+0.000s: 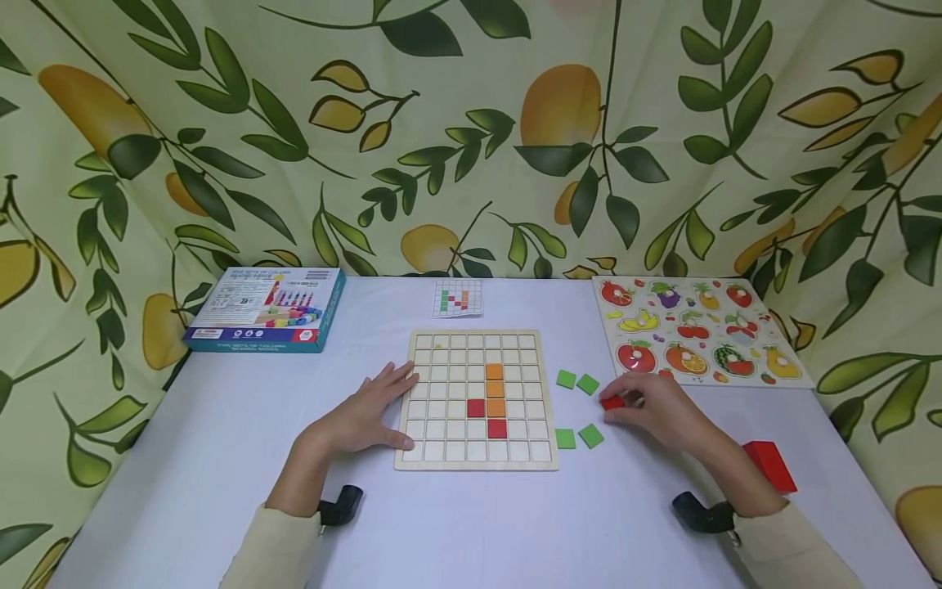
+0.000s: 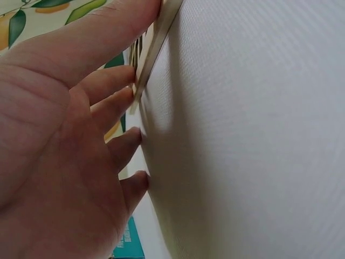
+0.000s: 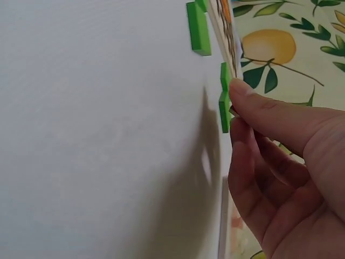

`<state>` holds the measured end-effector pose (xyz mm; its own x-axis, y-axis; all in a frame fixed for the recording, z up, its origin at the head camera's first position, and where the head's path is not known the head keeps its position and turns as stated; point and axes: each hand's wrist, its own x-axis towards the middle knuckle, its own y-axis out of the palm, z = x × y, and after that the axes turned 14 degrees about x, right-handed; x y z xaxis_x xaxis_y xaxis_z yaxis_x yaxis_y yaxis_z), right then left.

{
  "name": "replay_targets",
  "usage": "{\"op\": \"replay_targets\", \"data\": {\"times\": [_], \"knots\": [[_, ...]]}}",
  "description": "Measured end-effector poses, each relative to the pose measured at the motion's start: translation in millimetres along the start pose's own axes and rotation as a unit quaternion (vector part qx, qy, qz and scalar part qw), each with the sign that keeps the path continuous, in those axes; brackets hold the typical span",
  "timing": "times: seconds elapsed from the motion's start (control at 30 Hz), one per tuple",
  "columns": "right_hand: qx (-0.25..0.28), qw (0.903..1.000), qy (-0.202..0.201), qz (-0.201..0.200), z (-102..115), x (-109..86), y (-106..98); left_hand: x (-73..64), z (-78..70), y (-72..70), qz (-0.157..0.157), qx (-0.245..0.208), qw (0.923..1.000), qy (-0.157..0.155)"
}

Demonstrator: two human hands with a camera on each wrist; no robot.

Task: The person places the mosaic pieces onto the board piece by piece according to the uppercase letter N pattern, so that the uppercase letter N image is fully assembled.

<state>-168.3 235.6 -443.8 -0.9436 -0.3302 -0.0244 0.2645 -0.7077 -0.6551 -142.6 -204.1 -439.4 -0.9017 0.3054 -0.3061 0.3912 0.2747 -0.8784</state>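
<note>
A wooden grid board (image 1: pixel 434 466) lies in the middle of the table, with several orange tiles (image 1: pixel 495 389) in one column and two red tiles (image 1: pixel 496 429) in nearby cells. My left hand (image 1: pixel 361 415) rests at the board's left edge, fingers spread and thumb at the lower left corner; the left wrist view shows the fingertips along the rim. Right of the board, my right hand (image 1: pixel 655 406) pinches a red tile (image 1: pixel 612 402) between thumb and fingers. In the right wrist view fingers hide most of that tile. Several green tiles (image 1: pixel 566 379) lie between board and right hand.
A small pattern card (image 1: pixel 457 298) lies behind the board. At the back left sits a boxed bead set (image 1: pixel 265 309); at the back right, a fruit puzzle board (image 1: pixel 699 327). A red block (image 1: pixel 769 466) is beside my right forearm. A leaf-patterned curtain (image 1: pixel 471 139) hangs behind.
</note>
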Motion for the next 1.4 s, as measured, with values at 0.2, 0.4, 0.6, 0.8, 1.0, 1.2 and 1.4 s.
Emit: {"op": "replay_targets", "data": {"times": [0.2, 0.4, 0.6, 0.8, 1.0, 1.2, 1.4], "knots": [[0.000, 0.9996, -0.025, 0.010, 7, 6.7, -4, -0.1, 1.0, 0.1, -0.001, 0.001, 1.0000, 0.002], [0.012, 0.9985, -0.034, 0.041, 16, 15.4, -6, 0.3, 1.7, 0.6, 0.000, -0.001, 1.0000, 0.004], [0.014, 0.9977, -0.047, 0.047, 24, 24.5, -3, 0.3, 0.8, 0.7, 0.001, -0.002, 1.0000, 0.006], [0.015, 0.9969, -0.058, 0.051, 33, 35.9, 4, -0.2, -0.1, 0.0, 0.003, -0.002, 1.0000, 0.001], [0.043, 0.9952, -0.055, 0.068, 40, 47.9, 16, 0.0, -0.4, -0.2, 0.004, -0.002, 1.0000, 0.000], [0.077, 0.9920, -0.056, 0.082, 49, 58.9, 28, 0.9, -0.6, -0.3, 0.003, -0.004, 1.0000, -0.002], [0.101, 0.9900, -0.027, 0.095, 58, 66.3, 42, 2.0, -0.1, 0.4, 0.006, 0.003, 0.9999, -0.008]]}}
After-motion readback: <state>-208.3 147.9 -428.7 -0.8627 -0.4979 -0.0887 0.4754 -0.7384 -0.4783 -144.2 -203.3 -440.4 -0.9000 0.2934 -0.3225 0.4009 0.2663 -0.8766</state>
